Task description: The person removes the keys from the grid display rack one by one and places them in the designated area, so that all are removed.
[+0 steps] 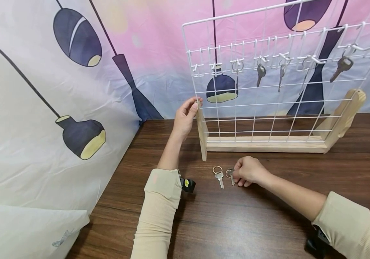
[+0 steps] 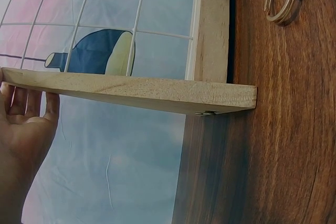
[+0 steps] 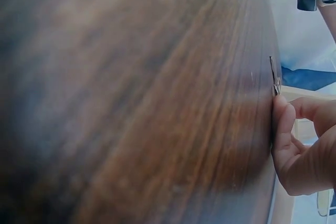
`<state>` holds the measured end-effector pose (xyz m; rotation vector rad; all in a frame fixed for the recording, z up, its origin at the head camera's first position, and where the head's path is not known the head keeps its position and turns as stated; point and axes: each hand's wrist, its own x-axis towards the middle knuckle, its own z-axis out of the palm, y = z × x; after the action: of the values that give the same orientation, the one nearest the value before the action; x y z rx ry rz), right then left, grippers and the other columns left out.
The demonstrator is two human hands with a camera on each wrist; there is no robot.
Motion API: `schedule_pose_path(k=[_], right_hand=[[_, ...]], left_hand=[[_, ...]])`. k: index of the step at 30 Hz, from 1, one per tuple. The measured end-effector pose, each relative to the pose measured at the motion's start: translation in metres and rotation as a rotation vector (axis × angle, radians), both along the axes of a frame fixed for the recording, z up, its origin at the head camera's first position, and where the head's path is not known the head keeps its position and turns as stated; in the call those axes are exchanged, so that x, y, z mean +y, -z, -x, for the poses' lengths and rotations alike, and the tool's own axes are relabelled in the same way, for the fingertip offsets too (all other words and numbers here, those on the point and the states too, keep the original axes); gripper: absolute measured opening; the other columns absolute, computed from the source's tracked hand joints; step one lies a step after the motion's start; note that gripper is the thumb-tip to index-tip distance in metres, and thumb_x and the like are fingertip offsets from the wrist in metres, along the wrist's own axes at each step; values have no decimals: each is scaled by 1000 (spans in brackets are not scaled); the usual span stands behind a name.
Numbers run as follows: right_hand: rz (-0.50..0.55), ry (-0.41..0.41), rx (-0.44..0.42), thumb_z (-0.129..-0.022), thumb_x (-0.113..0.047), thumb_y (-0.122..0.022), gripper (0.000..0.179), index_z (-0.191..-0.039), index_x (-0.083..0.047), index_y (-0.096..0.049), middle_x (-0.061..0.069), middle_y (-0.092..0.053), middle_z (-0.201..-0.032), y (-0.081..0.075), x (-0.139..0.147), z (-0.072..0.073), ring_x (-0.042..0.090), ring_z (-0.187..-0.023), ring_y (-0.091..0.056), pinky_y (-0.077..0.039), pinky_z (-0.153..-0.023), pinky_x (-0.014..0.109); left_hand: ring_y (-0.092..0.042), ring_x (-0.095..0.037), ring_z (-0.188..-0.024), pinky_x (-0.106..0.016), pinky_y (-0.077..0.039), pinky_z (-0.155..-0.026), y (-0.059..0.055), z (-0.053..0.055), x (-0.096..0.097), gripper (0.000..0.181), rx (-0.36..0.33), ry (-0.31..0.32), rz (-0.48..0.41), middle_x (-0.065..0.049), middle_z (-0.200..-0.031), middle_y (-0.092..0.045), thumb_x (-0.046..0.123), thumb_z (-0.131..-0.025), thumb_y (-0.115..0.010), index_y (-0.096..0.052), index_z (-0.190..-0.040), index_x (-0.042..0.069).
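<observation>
A white wire grid rack [image 1: 262,104] stands on a wooden base, several keys hanging from its hooks. My left hand [image 1: 185,117] grips the top of its left wooden upright [image 2: 157,90], fingers behind the wood in the left wrist view. On the table in front of the base, my right hand [image 1: 251,171] pinches a key [image 1: 232,179] with a ring, the fingertips covering part of it. Thumb and fingertips of this hand [image 3: 307,148] are down at the tabletop in the right wrist view. Just left of it lies a second silver key [image 1: 219,177] on a gold-coloured ring.
The dark wood table [image 1: 236,223] runs under both forearms. Hanging at the left and back is a printed cloth [image 1: 26,90] with lamp drawings. Among the hung keys are a dark-headed one [image 1: 260,75] and a larger one [image 1: 341,68]; hooks at the rack's left end hold no keys.
</observation>
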<state>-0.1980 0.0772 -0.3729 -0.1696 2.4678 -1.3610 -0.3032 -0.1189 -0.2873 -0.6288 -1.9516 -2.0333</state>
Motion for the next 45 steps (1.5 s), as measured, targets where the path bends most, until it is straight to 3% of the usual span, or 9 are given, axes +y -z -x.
schedule_pose_path(k=[9,14,17,20,25,32,35,40,45], right_hand=[[86,23,-53,-80,-1,-59,12,-88,4,-53,9,-62,-60,-2,5,4,15,-48,-60,-53,-46,29],[133,-6,-2,-84,-3,-60,19,-98,7,-51,12,-63,-67,-19,17,8,17,-53,-61,-55,-52,33],[110,-34,168,-86,-5,-60,19,-101,6,-53,12,-65,-71,-37,22,8,21,-57,-62,-55,-54,35],[38,-10,442,-87,-8,-62,16,-100,1,-58,8,-67,-72,-58,24,5,22,-58,-62,-52,-51,32],[-43,144,856,-86,-9,-64,10,-94,-2,-63,7,-68,-72,-91,23,5,18,-58,-61,-44,-50,25],[-106,317,1262,-85,-13,-64,21,-100,1,-61,13,-69,-90,-123,18,20,24,-62,-65,-43,-48,38],[-135,361,1280,-87,-18,-62,28,-107,1,-58,12,-68,-98,-135,12,26,25,-63,-66,-41,-49,42],[-111,414,1132,-89,-24,-60,33,-113,-3,-56,7,-68,-104,-150,2,30,24,-69,-66,-43,-62,44],[-128,454,1071,-90,-25,-58,31,-112,-4,-57,6,-69,-101,-156,-5,35,24,-73,-66,-42,-65,46]], left_hand=[[-53,-28,-111,-30,-43,-94,-1,0,0,29,0,2,-2,-28,-120,-54,1,-95,-46,-49,-120,-14],[-54,-27,-110,-30,-43,-94,0,0,0,28,6,-4,3,-27,-119,-54,0,-95,-46,-50,-119,-14],[-54,-27,-109,-30,-43,-94,0,0,0,28,9,-5,6,-27,-119,-54,0,-96,-45,-50,-120,-14],[-54,-28,-110,-30,-43,-94,0,-1,-1,29,8,-1,6,-28,-119,-54,1,-96,-45,-50,-120,-14],[-54,-27,-109,-30,-43,-94,0,0,0,29,3,3,2,-28,-120,-54,1,-96,-45,-49,-120,-14],[-54,-26,-109,-30,-43,-94,0,0,0,28,17,4,6,-28,-119,-54,1,-96,-45,-50,-120,-14],[-54,-26,-109,-30,-43,-94,0,0,0,28,24,2,9,-27,-118,-54,1,-96,-45,-50,-119,-14],[-54,-25,-108,-31,-43,-94,1,0,0,28,31,3,3,-28,-118,-55,0,-96,-45,-50,-119,-15],[-54,-27,-110,-30,-42,-95,2,1,-1,29,31,12,-2,-30,-119,-53,0,-96,-44,-49,-120,-15]])
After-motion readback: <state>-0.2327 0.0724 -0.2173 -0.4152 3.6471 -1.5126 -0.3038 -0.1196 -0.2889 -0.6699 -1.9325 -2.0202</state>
